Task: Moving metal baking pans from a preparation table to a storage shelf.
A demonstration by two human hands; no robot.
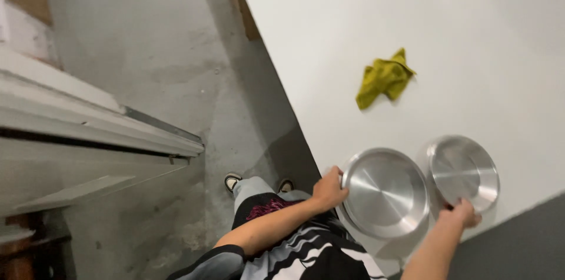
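On the white table (471, 32), near its front edge, we see two round steel plates lying side by side. Our left hand (329, 189) is at the left rim of the bigger plate (385, 191); the fingers (336, 175) are curled over that rim and seem to grip it, with the thumb side hidden under the metal. Our right hand (462, 212) is at the lower rim of the smaller plate (464, 171); its fingertips press on the edge, but we cannot tell if the hand really closes around it or only touches it. The two plates are just beside each other, and the rim of the bigger one seems to overlap or touch the smaller one, we cannot say which. Both are shiny and hollow side up, and the bigger one looks a little lifted or tilted toward us.

Further back on the table, well apart from the plates, lies a crumpled yellow-green cloth (384, 78).

To the left, below the table edge, is a grey concrete floor (170, 80), where our shoes (233, 181) stand, and a pale shelf or ledge (88, 118) runs across the left side.
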